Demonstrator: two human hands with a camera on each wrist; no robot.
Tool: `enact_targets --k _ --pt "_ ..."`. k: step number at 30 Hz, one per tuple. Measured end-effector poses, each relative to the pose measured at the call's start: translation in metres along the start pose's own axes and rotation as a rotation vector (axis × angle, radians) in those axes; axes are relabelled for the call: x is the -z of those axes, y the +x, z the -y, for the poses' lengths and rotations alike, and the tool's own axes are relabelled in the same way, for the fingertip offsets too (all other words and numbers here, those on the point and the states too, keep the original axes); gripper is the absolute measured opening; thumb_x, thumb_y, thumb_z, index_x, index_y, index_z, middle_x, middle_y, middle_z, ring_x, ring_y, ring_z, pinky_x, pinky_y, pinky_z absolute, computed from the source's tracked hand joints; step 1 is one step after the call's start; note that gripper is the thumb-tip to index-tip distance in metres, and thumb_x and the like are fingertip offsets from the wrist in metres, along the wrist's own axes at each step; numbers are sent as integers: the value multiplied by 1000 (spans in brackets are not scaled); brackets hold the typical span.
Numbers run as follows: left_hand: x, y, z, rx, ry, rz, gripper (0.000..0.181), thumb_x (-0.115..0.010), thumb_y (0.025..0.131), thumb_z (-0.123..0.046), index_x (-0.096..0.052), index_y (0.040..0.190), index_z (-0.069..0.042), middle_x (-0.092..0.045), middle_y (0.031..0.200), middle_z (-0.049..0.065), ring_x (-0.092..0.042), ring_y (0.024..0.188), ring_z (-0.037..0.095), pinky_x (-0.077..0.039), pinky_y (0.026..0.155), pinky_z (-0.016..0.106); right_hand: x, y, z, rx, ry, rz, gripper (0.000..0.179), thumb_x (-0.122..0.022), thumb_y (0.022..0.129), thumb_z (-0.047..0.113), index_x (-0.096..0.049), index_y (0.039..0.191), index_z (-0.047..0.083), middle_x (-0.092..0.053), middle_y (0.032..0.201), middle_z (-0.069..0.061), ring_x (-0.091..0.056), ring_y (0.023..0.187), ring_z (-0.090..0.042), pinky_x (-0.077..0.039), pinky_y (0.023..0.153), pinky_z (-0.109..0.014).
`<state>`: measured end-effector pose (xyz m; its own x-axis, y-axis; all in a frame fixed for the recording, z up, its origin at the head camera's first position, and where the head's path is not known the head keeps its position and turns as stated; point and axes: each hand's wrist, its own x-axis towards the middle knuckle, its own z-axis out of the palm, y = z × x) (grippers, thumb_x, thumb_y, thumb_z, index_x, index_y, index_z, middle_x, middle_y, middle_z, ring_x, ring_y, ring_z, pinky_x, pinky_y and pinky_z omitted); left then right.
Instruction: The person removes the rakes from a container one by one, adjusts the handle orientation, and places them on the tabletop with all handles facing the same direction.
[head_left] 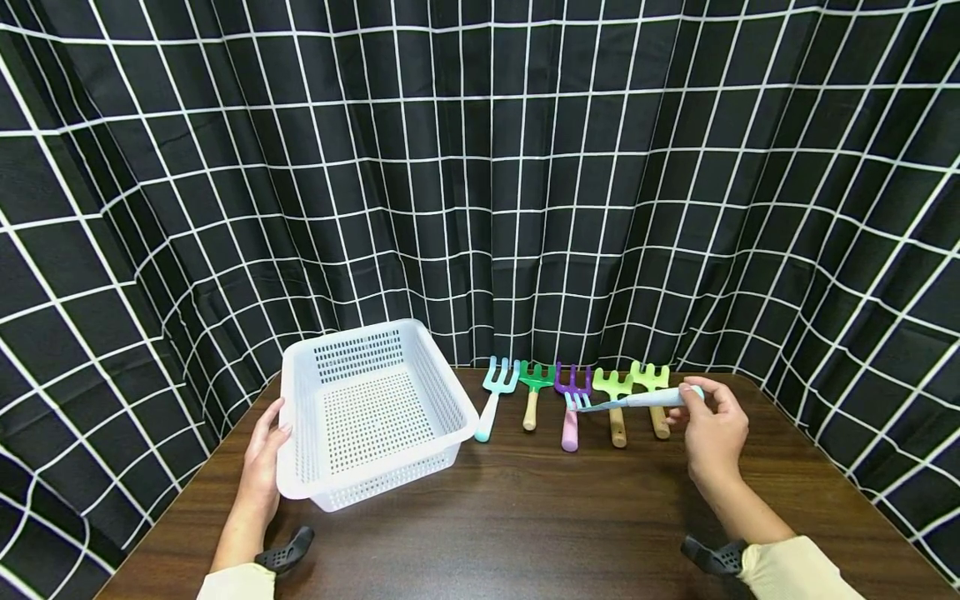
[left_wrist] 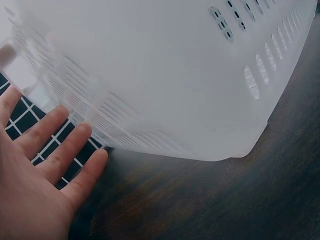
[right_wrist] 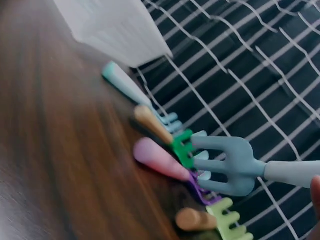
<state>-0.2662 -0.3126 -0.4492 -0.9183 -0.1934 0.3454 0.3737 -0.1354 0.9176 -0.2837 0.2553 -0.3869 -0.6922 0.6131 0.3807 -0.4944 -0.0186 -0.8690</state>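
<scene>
A white perforated plastic basket (head_left: 450,392) stands at the left of the table. My left hand (head_left: 262,458) is at its left side; in the left wrist view the fingers (left_wrist: 75,145) are spread and fairly straight, their tips against the basket wall. My right hand (head_left: 716,429) holds a light blue toy garden fork (right_wrist: 232,167) by its pale handle, tines pointing left, above a row of similar forks. In that row lie a light blue fork (head_left: 489,408), a green one (head_left: 531,400), a purple one with pink handle (head_left: 571,429) and two lime green ones (head_left: 618,425) (head_left: 660,421).
The brown wooden table (head_left: 525,517) reaches back to a black curtain (head_left: 525,208) with a white grid. The row of forks lies near the table's back edge, right of the basket. A black band (head_left: 285,552) is on each wrist.
</scene>
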Motion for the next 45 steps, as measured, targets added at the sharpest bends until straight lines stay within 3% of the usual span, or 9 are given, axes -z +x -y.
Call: enact_targets --k 11,17,30,38,45 --pt "-3 1 -2 20 21 2 47 -41 105 -18 -26 149 -13 -64 111 -8 -64 90 8 -51 72 21 22 36 -2 104 -28 -141 13 -66 88 -4 -67 100 -5 -64 79 2 -56 44 -4 -46 41 -16" --pt "-4 1 -2 27 39 0 49 -40 105 -18 -24 150 -10 -64 112 -9 -64 92 8 -51 73 21 31 46 0 95 30 -190 14 -70 84 -4 -68 98 -1 -64 76 -1 -55 43 -5 -45 40 -16" --pt "-3 0 -3 24 41 5 49 -40 105 -18 -23 150 -11 -63 112 -9 -63 92 7 -50 74 21 45 62 2 107 28 -263 16 -70 82 -5 -70 93 5 -58 77 -2 -53 44 -3 -44 40 -14" --pt "-3 -2 -4 27 29 -9 48 -41 105 -19 -26 149 -11 -64 110 -9 -64 90 7 -50 73 20 52 64 -7 101 -82 -277 16 -69 83 -2 -68 92 11 -58 73 2 -53 44 -2 -43 41 -12" --pt "-2 -2 -3 9 11 -15 46 -41 104 -17 -28 148 -11 -65 107 -8 -64 87 7 -50 71 20 59 63 -19 139 -356 -270 15 -70 85 5 -67 99 10 -53 86 10 -50 47 8 -42 44 -8"
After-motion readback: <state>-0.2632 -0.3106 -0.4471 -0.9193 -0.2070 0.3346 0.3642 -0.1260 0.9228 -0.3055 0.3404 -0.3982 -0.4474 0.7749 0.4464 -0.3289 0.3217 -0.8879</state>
